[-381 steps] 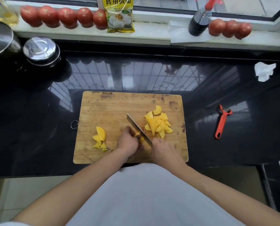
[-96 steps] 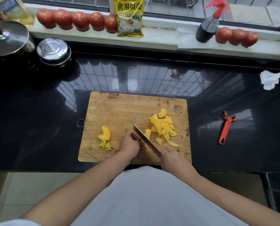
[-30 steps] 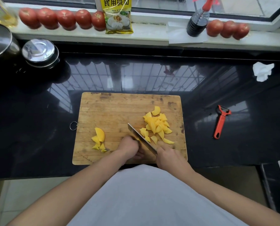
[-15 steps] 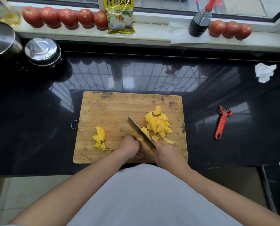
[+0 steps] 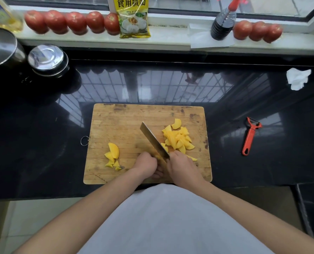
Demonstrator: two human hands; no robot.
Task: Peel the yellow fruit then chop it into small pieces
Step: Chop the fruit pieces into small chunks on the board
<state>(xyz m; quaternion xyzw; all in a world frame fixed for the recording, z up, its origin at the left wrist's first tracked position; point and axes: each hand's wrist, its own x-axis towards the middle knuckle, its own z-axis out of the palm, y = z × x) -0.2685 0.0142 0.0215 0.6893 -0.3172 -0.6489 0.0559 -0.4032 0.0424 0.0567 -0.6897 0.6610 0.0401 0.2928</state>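
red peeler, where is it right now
In the head view the red peeler lies on the black counter, right of the cutting board, below the crumpled white tissue.

Black counter (image 5: pixel 42 125) (glossy) bears cutting board (image 5: pixel 119 118), peeler (image 5: pixel 250 136), tissue (image 5: pixel 297 78).

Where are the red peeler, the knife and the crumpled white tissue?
Red peeler (image 5: pixel 249 139), head view, middle of its handle.
Knife (image 5: pixel 153 139), head view, flat of the blade.
Crumpled white tissue (image 5: pixel 297 78), head view, its centre.
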